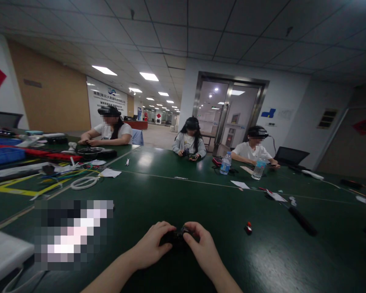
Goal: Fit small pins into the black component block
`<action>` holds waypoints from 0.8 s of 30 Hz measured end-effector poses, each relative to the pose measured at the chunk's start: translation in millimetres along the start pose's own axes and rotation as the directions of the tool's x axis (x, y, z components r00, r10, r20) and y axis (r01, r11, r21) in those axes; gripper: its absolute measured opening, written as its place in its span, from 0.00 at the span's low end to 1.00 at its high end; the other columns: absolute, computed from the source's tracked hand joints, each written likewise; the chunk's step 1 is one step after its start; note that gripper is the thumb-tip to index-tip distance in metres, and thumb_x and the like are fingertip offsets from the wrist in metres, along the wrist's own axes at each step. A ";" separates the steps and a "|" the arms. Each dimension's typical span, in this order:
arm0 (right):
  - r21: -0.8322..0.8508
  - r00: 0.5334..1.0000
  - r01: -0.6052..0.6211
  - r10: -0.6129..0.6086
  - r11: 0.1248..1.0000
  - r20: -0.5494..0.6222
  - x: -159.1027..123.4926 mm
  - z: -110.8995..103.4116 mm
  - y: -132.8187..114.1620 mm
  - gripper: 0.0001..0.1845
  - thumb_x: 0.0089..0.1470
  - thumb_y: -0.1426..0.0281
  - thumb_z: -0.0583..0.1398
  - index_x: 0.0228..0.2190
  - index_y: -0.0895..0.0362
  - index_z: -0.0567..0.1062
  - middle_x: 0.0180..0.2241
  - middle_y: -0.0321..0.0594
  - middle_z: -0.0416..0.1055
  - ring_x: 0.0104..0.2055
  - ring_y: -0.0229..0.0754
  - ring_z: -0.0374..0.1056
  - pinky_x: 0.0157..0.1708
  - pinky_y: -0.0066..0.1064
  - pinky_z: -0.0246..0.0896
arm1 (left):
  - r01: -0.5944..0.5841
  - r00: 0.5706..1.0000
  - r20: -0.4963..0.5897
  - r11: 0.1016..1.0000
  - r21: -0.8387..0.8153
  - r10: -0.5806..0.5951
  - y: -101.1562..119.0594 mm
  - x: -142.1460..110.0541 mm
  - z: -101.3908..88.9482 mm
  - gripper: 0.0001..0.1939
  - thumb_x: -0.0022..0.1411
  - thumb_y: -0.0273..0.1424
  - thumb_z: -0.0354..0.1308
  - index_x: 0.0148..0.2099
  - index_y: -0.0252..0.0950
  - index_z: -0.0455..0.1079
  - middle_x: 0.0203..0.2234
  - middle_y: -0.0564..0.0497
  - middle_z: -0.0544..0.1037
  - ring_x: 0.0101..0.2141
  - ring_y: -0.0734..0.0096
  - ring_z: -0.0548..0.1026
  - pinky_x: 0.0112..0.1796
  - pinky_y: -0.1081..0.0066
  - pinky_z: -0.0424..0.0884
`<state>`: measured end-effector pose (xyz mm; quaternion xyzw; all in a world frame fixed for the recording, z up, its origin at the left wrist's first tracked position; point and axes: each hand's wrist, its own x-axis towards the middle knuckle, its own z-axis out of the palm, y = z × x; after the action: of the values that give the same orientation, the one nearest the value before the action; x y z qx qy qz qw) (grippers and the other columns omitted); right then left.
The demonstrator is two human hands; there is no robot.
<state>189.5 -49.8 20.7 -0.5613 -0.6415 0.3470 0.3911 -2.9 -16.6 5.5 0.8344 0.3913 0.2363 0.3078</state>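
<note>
Both my hands are low in the middle of the head view, over the dark green table (207, 199). Between them is a small black object (177, 239), too dark to tell its kind. My left hand (152, 246) grips its left end between thumb and fingers. At the other end, my right hand (201, 244) pinches it with the thumb on the near side and the fingers curled over the far side. A small red and silver item (248, 228) lies on the table to the right of my right hand.
A blurred-out bright screen (76, 234) and a white box (7, 254) lie at left. Cables (85, 183) and blue trays (6, 155) are behind. Water bottles (225, 164), paper scraps (239, 184) and a black rod-like object (302, 221) are at right. Several people sit across the table.
</note>
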 end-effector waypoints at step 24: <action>0.608 0.873 -0.023 0.313 0.793 -0.375 13.8 -15.7 29.3 0.23 0.41 0.59 0.62 0.41 0.51 0.69 0.42 0.37 0.69 0.42 0.43 0.65 0.39 0.33 0.61 | 0.034 0.999 0.030 0.999 -0.035 -0.033 -1.5 -1.4 -1.1 0.22 0.56 0.30 0.53 0.54 0.43 0.61 0.50 0.51 0.65 0.50 0.63 0.62 0.52 0.63 0.55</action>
<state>215.8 -32.3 3.4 -0.5345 -0.3384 0.4199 0.6507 -5.2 -16.6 4.9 0.8255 0.3966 0.2257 0.3322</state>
